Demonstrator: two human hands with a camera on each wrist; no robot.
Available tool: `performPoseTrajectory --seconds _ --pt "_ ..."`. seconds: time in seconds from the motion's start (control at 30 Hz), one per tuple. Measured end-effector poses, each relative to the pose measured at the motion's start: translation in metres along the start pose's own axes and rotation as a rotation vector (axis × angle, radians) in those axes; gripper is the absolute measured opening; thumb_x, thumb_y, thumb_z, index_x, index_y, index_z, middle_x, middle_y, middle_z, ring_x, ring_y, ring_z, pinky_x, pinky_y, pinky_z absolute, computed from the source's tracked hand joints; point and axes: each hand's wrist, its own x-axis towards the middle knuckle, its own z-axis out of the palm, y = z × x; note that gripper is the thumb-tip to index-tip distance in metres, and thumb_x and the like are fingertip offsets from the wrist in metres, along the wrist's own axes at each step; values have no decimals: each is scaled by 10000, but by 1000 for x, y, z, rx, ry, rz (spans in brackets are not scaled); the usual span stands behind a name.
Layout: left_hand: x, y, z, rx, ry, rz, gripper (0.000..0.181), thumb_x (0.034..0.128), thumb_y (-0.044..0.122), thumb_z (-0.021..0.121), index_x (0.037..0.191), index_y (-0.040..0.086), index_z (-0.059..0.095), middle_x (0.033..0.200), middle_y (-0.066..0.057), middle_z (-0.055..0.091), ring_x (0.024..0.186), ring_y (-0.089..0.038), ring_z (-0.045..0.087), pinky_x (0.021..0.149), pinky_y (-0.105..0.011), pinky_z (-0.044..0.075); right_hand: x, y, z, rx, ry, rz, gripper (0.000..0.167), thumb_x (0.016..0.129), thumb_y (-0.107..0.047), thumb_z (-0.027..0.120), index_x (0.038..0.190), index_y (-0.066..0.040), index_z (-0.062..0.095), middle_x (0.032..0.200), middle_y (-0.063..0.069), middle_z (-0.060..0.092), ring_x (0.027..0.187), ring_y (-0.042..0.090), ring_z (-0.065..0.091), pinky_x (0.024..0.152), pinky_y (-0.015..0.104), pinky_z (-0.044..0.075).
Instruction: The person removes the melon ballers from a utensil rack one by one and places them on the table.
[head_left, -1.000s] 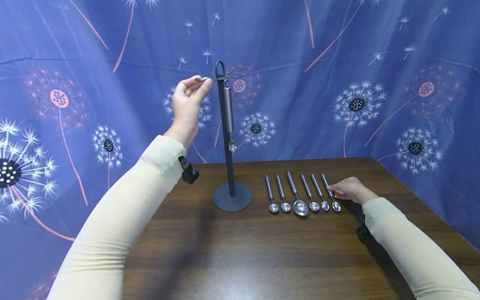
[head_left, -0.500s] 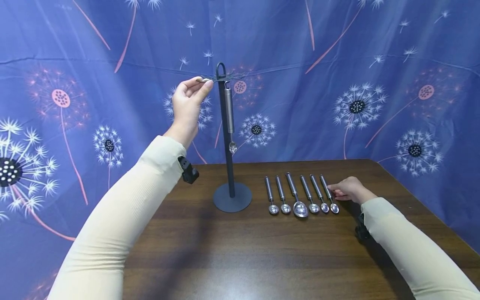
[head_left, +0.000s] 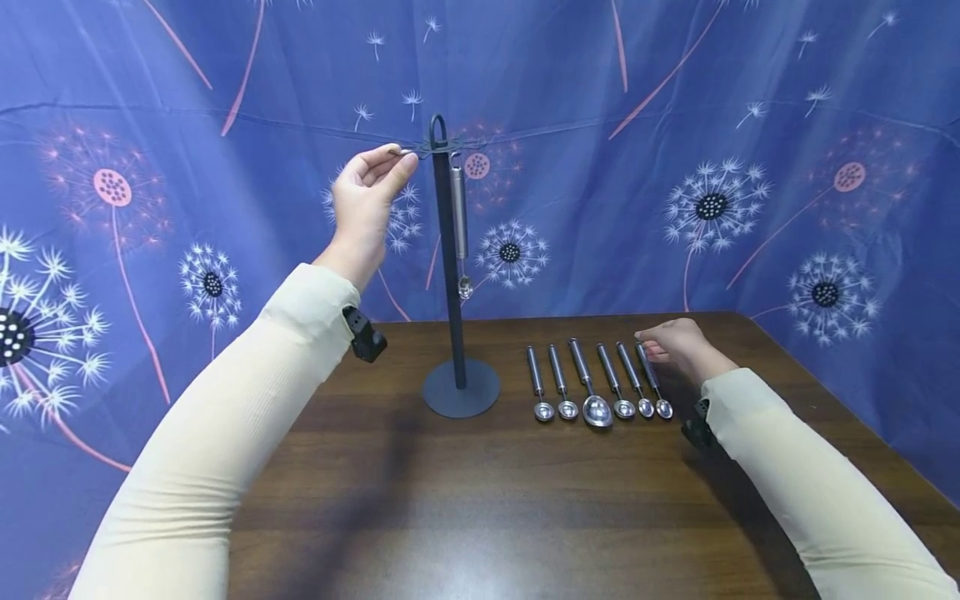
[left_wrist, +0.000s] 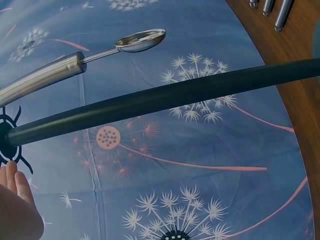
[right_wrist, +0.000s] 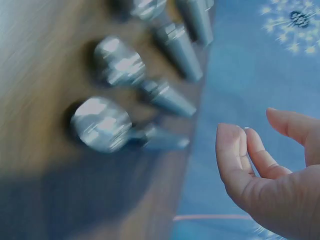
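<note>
A dark metal stand [head_left: 452,275] with a round base and a ring of hooks at its top holds one hanging steel scoop [head_left: 460,215]. My left hand [head_left: 363,204] pinches a hook on the left of that ring between thumb and fingers; the wrist view shows its fingertips [left_wrist: 12,175] at the ring. To the right, a row of several steel scoops [head_left: 597,411] lies on the table, handles pointing away. My right hand [head_left: 681,343] is by the handle end of the rightmost scoop [head_left: 654,385]. In the right wrist view, its thumb and fingers are apart, holding nothing.
The brown wooden table [head_left: 480,508] runs back to a blue curtain [head_left: 600,192] printed with dandelions. Between the left forearm and the scoops stands the rack's base [head_left: 461,400].
My right hand has moved from beside the rightmost scoop's handle up to its far end. The left hand stays at the stand's hook, shifting slightly left. The scoops stay in their row.
</note>
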Motion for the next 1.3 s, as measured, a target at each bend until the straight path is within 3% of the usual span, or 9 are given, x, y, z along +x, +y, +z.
performPoseTrajectory --seconds 0.27,0.5,0.77,0.97,1.3 --pt "-1 3 1 3 7 0 202 831 72 762 1011 67 670 887 33 684 877 -89 654 916 -251 545 -7 -42 28 0 -65 -79 563 980 -156 559 1383 174 346 798 -50 605 683 13 640 851 245 596" --pt "0 4 4 -11 18 -11 231 826 71 766 1030 29 666 847 26 696 818 -84 681 901 -263 558 -16 -81 54 50 -106 -138 535 989 -204 564 1388 113 401 864 -48 619 741 26 660 953 297 560" --pt "0 5 6 23 21 -14 278 808 74 785 1036 64 624 933 9 683 912 -106 665 911 -242 552 -31 -133 86 150 -151 -206 491 976 -224 594 1356 63 472 1031 46 627 829 83 668 1013 354 529" --pt "1 7 7 60 16 -14 334 794 47 789 1074 49 607 962 0 685 993 -146 664 927 -220 536 -42 -171 110 235 -189 -259 429 971 -200 604 1320 32 513 1042 57 642 949 169 671 1023 355 522" --pt "1 6 10 79 22 -15 344 797 46 784 1087 27 601 1001 -32 678 1021 -169 666 946 -206 532 -55 -202 137 398 -294 -312 340 944 -145 639 1233 23 576 1040 102 685 980 204 671 1084 404 469"
